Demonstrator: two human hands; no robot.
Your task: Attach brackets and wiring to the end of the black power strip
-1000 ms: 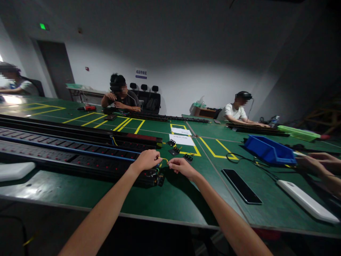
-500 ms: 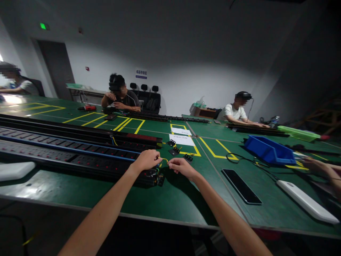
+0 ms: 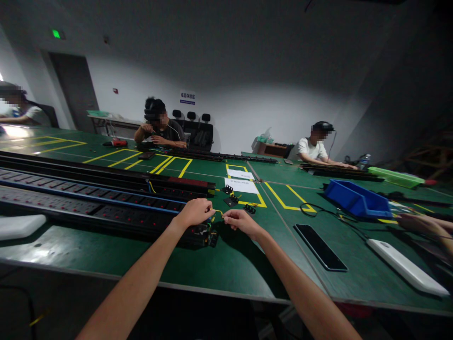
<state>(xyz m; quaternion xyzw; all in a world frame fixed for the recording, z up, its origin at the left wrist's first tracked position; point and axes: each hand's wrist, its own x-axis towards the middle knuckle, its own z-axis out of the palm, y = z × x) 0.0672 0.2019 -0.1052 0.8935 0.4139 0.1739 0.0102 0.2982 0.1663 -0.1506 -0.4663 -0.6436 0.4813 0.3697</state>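
A short yellow wire (image 3: 218, 212) runs between my two hands at the right end of a long black power strip (image 3: 141, 220). My left hand (image 3: 196, 212), above the strip's end, pinches one end of the wire. The fingertips of my right hand (image 3: 240, 222) are closed on its other end. Below my left hand, more loose wires and a small black end piece (image 3: 213, 238) show at the strip's end. Several small black brackets (image 3: 231, 200) lie on the green table just beyond my hands.
More long black strips (image 3: 106, 182) lie behind. A black phone (image 3: 320, 247), a white power bank (image 3: 406, 267) and a blue bin (image 3: 357, 199) are on the right. Another person's hand (image 3: 421, 226) works beside the bin. White papers (image 3: 241, 185) lie ahead; two co-workers sit across the table.
My hands hold nearly the same pose on the yellow wire. At the right, the other person's hand has shifted slightly left and downward.
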